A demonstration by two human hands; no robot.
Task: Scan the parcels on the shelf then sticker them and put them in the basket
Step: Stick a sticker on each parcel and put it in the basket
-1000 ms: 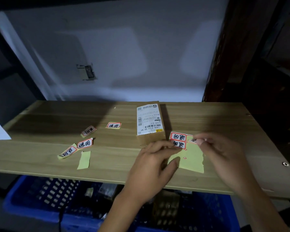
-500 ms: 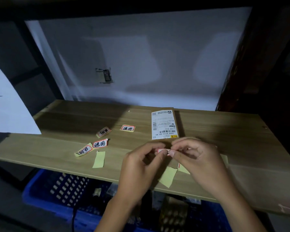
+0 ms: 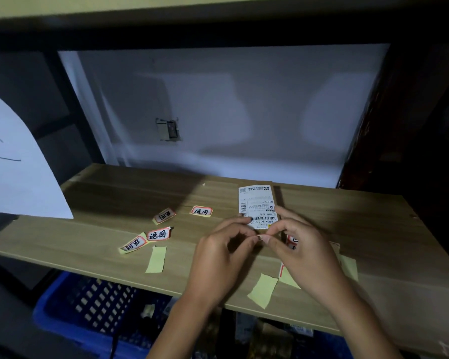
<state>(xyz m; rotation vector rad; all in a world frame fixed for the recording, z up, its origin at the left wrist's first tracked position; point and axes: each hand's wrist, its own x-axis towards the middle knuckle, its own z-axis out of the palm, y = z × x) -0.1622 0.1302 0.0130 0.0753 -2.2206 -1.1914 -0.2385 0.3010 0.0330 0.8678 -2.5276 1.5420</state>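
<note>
Right now both hands meet over the front part of the wooden shelf (image 3: 114, 244), just in front of the parcel (image 3: 258, 206). The left hand (image 3: 219, 257) and the right hand (image 3: 303, 252) have their fingers curled, and their fingertips come together on a small sticker (image 3: 260, 237), pinching it between them; only a sliver of it shows, so its print cannot be read.

The parcel is a slim brown box lying flat on the shelf, with its long axis running from the front edge toward the back wall (image 3: 218, 112). A white shipping label (image 3: 257, 203) covers its top, and the barcode end points toward the person, with the print upside down from this view. The near end of the box sits just behind the fingertips.

To the left of the hands, four red-bordered stickers lie loose on the wood: one (image 3: 201, 211) near the parcel, one (image 3: 163, 216) further left, and two (image 3: 158, 234) (image 3: 133, 244) that touch each other closer to the front. A yellow backing strip (image 3: 156, 259) lies just in front of them. More yellow backing paper (image 3: 262, 290) lies by the right wrist, partly hidden, along with a piece of sticker sheet (image 3: 292, 240) under the right hand.

Below the shelf stands a blue basket (image 3: 70, 304) with slotted walls, holding some dim items I cannot make out.
</note>
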